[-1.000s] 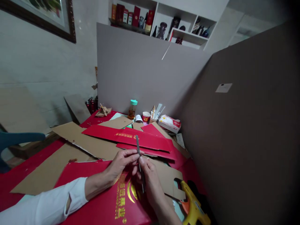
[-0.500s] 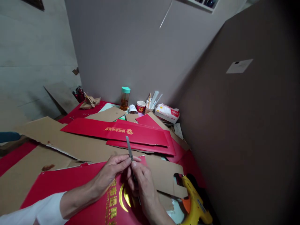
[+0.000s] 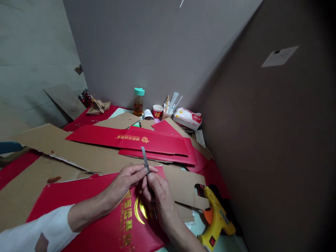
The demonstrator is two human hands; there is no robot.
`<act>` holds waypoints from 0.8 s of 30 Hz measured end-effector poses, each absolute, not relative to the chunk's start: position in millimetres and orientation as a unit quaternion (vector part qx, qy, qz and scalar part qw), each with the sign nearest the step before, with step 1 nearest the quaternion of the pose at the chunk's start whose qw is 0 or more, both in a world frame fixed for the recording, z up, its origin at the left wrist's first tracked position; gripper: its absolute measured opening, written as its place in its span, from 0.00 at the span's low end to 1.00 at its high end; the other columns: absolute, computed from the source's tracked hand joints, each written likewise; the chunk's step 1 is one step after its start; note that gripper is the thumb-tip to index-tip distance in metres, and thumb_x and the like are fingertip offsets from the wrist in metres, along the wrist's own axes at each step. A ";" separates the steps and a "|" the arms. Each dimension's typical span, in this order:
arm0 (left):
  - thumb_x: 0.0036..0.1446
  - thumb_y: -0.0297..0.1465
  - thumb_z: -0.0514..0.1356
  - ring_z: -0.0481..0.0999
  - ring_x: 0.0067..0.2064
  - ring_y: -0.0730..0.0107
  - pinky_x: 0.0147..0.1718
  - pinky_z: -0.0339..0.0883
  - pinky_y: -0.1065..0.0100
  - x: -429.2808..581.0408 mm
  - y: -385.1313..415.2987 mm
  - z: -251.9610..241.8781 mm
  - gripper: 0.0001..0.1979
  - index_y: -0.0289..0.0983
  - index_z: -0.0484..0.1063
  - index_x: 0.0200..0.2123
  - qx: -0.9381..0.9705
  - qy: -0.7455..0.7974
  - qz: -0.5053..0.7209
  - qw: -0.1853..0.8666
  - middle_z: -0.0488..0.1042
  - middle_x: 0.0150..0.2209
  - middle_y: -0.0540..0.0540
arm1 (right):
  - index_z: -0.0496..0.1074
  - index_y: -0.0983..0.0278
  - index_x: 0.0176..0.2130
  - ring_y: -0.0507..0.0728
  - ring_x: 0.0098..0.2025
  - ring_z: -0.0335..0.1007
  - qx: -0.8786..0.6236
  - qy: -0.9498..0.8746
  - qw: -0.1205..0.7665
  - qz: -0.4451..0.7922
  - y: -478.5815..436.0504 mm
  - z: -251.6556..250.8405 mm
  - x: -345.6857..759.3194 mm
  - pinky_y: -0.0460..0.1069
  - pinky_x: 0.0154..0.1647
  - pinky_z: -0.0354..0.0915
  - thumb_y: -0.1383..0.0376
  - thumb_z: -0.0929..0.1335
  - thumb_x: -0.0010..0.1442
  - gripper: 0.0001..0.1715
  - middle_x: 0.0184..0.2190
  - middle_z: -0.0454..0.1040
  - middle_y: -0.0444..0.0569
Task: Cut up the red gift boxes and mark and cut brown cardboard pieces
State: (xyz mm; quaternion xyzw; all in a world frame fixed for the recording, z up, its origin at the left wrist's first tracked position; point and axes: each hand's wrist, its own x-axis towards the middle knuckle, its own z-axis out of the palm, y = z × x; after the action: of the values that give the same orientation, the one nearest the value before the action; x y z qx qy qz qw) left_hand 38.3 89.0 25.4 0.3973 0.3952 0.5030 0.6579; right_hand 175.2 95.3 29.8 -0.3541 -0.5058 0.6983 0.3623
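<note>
Both hands meet over a red board (image 3: 78, 194) with gold lettering, pinched on one slim knife (image 3: 144, 156) — its grey blade points up and away, toward the red strips (image 3: 157, 143) lying beyond. The left hand (image 3: 131, 175) grips near the base of the blade with thumb and fingers; the right hand (image 3: 160, 192) closes around the dark handle just below (mostly hidden by the fingers). To the right lies a yellow glue gun (image 3: 216, 217) — near brown cardboard (image 3: 183, 185) — and a green-lidded bottle (image 3: 139, 101) stands at the back.
</note>
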 end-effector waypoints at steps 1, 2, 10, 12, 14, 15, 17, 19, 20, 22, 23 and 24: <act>0.58 0.45 0.64 0.74 0.22 0.72 0.25 0.64 0.74 37.7 89.0 25.2 0.20 0.36 0.79 0.44 0.402 0.397 0.500 0.656 0.72 0.19 0.51 | 0.65 0.63 0.26 0.46 0.17 0.46 -0.351 -0.503 0.365 0.701 95.9 29.9 175.3 0.43 0.17 0.43 0.44 0.64 0.64 0.29 0.17 0.57 0.37; 0.59 0.45 0.63 0.74 0.23 0.72 0.25 0.64 0.74 37.3 88.9 25.2 0.20 0.35 0.79 0.45 0.409 0.398 0.496 0.654 0.73 0.19 0.50 | 0.65 0.63 0.26 0.46 0.17 0.46 -0.346 -0.499 0.369 0.703 96.7 30.2 175.7 0.43 0.17 0.43 0.44 0.64 0.64 0.28 0.17 0.58 0.38; 0.64 0.44 0.58 0.69 0.26 0.74 0.27 0.63 0.74 34.5 89.4 24.8 0.18 0.35 0.71 0.30 0.468 0.396 0.463 0.641 0.77 0.26 0.46 | 0.65 0.63 0.25 0.47 0.17 0.54 -0.311 -0.474 0.403 0.719 102.3 31.2 180.2 0.42 0.16 0.43 0.46 0.65 0.64 0.27 0.17 0.64 0.40; 0.65 0.44 0.57 0.69 0.26 0.73 0.27 0.63 0.73 34.2 90.1 25.0 0.19 0.35 0.69 0.29 0.483 0.394 0.456 0.635 0.77 0.25 0.46 | 0.65 0.63 0.24 0.46 0.16 0.51 -0.305 -0.473 0.397 0.725 101.8 30.8 180.2 0.42 0.15 0.43 0.48 0.65 0.64 0.26 0.17 0.63 0.40; 0.65 0.45 0.55 0.70 0.25 0.73 0.26 0.63 0.73 34.1 90.6 25.5 0.20 0.35 0.70 0.28 0.501 0.394 0.448 0.627 0.77 0.26 0.45 | 0.64 0.63 0.23 0.46 0.16 0.49 -0.298 -0.476 0.394 0.727 101.4 31.0 180.1 0.42 0.15 0.43 0.49 0.63 0.65 0.26 0.18 0.63 0.41; 0.66 0.45 0.54 0.70 0.25 0.73 0.26 0.63 0.73 34.1 90.8 25.3 0.21 0.35 0.70 0.28 0.511 0.394 0.443 0.622 0.77 0.26 0.44 | 0.63 0.63 0.23 0.46 0.16 0.50 -0.298 -0.479 0.396 0.725 101.3 31.5 180.3 0.42 0.15 0.43 0.50 0.62 0.65 0.26 0.17 0.64 0.41; 0.66 0.45 0.53 0.69 0.26 0.73 0.27 0.64 0.72 34.1 91.6 23.4 0.22 0.34 0.71 0.29 0.531 0.399 0.434 0.608 0.77 0.28 0.44 | 0.63 0.63 0.23 0.46 0.16 0.48 -0.300 -0.479 0.407 0.717 101.7 33.6 181.4 0.42 0.15 0.43 0.52 0.61 0.65 0.25 0.17 0.62 0.41; 0.66 0.45 0.52 0.68 0.26 0.73 0.28 0.65 0.72 34.0 92.7 19.9 0.22 0.34 0.73 0.32 0.554 0.410 0.419 0.591 0.76 0.28 0.45 | 0.64 0.63 0.24 0.46 0.16 0.44 -0.304 -0.473 0.427 0.709 102.7 36.5 183.6 0.42 0.15 0.42 0.53 0.62 0.64 0.23 0.16 0.58 0.38; 0.66 0.44 0.52 0.69 0.26 0.72 0.28 0.66 0.71 34.0 93.2 18.8 0.21 0.34 0.74 0.35 0.568 0.416 0.409 0.581 0.76 0.29 0.45 | 0.64 0.63 0.25 0.46 0.16 0.42 -0.308 -0.467 0.438 0.704 103.5 37.9 185.1 0.42 0.16 0.42 0.53 0.63 0.63 0.22 0.16 0.56 0.37; 0.64 0.41 0.54 0.72 0.30 0.69 0.33 0.69 0.68 33.8 92.3 20.9 0.17 0.34 0.76 0.42 0.604 0.427 0.384 0.553 0.77 0.33 0.44 | 0.65 0.63 0.27 0.45 0.17 0.41 -0.325 -0.454 0.458 0.692 105.6 39.7 188.5 0.41 0.16 0.41 0.51 0.64 0.63 0.21 0.17 0.54 0.35; 0.62 0.38 0.57 0.74 0.34 0.65 0.37 0.71 0.65 33.4 89.9 25.4 0.16 0.35 0.77 0.44 0.626 0.433 0.371 0.532 0.78 0.36 0.43 | 0.64 0.63 0.27 0.46 0.18 0.42 -0.338 -0.449 0.465 0.684 107.0 39.9 190.3 0.41 0.17 0.42 0.51 0.65 0.62 0.20 0.18 0.55 0.35; 0.60 0.36 0.60 0.76 0.39 0.61 0.43 0.71 0.60 32.6 85.4 32.2 0.15 0.35 0.78 0.46 0.645 0.440 0.361 0.511 0.78 0.39 0.41 | 0.63 0.62 0.28 0.46 0.18 0.43 -0.354 -0.448 0.470 0.673 108.7 39.6 192.0 0.41 0.17 0.43 0.51 0.67 0.61 0.20 0.19 0.55 0.35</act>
State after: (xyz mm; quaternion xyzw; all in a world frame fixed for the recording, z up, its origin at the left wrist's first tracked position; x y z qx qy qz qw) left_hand 32.6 85.4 32.2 0.6449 0.4396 0.3608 0.5105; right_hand 192.0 108.7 39.6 -0.3541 -0.4476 0.6730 0.4704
